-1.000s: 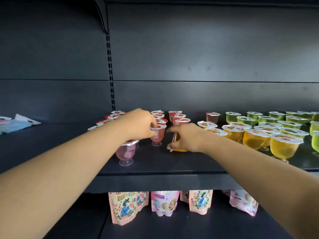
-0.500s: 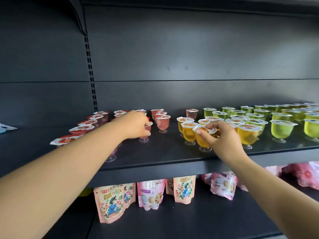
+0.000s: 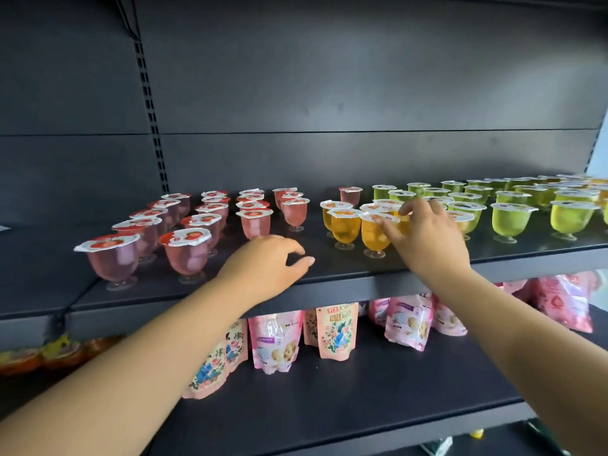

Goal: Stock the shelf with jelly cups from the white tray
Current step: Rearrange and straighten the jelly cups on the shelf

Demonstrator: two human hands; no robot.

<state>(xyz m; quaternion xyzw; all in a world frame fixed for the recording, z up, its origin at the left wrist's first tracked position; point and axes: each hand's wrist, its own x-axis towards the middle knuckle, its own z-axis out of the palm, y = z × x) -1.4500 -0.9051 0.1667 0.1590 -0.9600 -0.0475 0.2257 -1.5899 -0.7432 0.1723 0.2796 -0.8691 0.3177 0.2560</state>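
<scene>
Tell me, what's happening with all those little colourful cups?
A person is arranging jelly cups on a dark shelf. The right hand has its fingers on the lid of an orange jelly cup in the front row. The left hand hovers empty over the shelf, near the pink jelly cups. Green jelly cups stand further right. Snack pouches sit on the shelf below.

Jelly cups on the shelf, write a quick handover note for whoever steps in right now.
Left hand: holds nothing, fingers loosely curled over the front of the shelf, beside the pink cups.
Right hand: fingertips on the lid of the front orange cup; a full grip cannot be confirmed.
Done: pink cups stand in rows on the left, orange cups in the middle, green cups on the right.
Left: settle that orange cup in line. The white tray is out of view, so remaining stock is unknown.
</scene>
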